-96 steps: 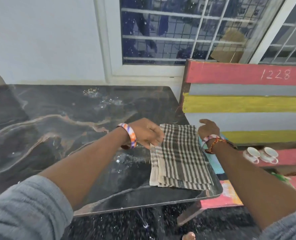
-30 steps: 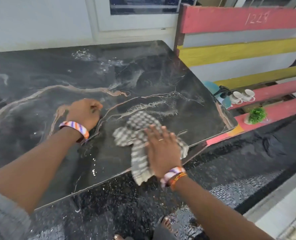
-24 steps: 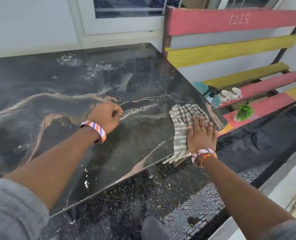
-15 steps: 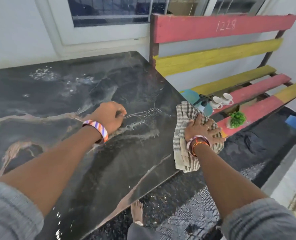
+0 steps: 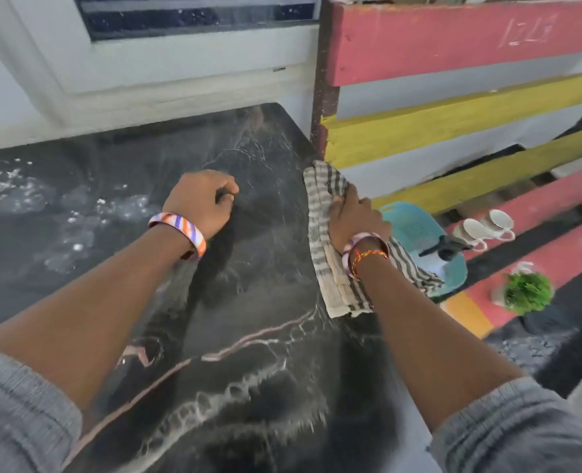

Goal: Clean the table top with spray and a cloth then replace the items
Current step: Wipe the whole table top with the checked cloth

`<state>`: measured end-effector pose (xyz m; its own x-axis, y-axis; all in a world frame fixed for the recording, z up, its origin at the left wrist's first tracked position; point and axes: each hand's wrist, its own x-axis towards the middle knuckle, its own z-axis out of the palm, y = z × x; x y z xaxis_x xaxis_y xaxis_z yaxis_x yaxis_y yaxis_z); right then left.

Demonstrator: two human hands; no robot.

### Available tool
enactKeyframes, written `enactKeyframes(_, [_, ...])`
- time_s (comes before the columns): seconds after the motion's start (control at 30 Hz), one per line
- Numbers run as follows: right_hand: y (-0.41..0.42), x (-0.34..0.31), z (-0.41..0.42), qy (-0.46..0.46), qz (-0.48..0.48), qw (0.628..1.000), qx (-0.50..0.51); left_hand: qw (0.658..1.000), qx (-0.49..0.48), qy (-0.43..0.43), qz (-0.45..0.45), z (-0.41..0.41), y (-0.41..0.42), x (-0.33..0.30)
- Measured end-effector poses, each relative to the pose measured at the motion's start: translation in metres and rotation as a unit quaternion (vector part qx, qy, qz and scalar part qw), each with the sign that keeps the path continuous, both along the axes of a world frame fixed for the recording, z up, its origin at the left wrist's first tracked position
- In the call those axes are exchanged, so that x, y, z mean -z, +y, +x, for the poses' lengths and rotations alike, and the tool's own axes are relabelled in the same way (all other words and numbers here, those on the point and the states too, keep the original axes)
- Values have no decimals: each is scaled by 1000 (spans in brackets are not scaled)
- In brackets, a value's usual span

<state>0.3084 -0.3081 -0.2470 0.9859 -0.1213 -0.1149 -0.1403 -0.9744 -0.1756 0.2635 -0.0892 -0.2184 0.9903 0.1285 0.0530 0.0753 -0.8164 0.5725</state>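
Both my forearms reach forward over the dark marble table top, grey sleeves pushed up near the elbows. My right hand lies palm down along the table's right edge, fingers closed over the checked cloth, which drapes over that edge. My left hand rests on the stone as a loose fist; I cannot tell whether anything is inside it. Wet patches sit farther left. Beyond the cloth, on the painted bench, lies what looks like a spray bottle on a teal board.
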Motion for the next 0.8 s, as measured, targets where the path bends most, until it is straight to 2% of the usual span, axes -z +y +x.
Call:
enactKeyframes(0.23, [92,5,105,-6,-2,998,-60,995,-97,-23,15,36,67,9])
enactKeyframes(0.37, [138,5,126,3,-42,994,-102,987,-157,-37,26,21,111,7])
enactKeyframes(0.53, [223,2,91,0,-35,964,-265,975,-203,-20,83,-31,169,-1])
enactKeyframes(0.8, [353,4,-16,-17,-19,902,-430,962,-259,-38,79,-109,250,-12])
